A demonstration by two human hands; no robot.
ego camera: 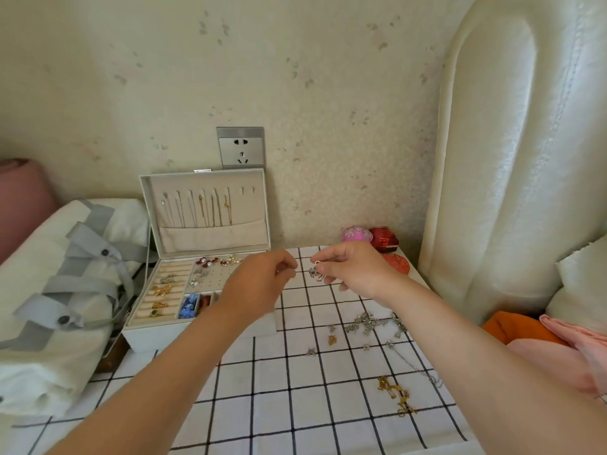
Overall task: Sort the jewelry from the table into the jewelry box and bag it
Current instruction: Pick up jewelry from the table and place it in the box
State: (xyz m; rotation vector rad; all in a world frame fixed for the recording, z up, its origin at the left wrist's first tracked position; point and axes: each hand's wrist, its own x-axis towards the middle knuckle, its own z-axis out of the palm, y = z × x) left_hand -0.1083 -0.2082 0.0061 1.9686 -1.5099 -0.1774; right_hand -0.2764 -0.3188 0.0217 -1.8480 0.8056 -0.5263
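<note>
The open white jewelry box point(147, 334) stands at the table's back left, its lid upright with chains hung inside and its tray holding rings, earrings and blue pieces. My right hand point(354, 270) pinches a small silver piece point(316, 274) in the air above the checked tablecloth point(295, 389). My left hand point(259, 284) hovers just left of it with fingertips pinched together; what they hold is too small to tell. Loose silver jewelry point(374, 323) and gold chains point(395, 394) lie on the cloth to the right.
A red box point(386, 239), a pink pouch point(356, 234) and an orange-red pouch point(399, 262) sit at the back right. A white bag with grey straps point(65, 274) lies left of the box. Orange and pink fabric point(558, 343) borders the right edge.
</note>
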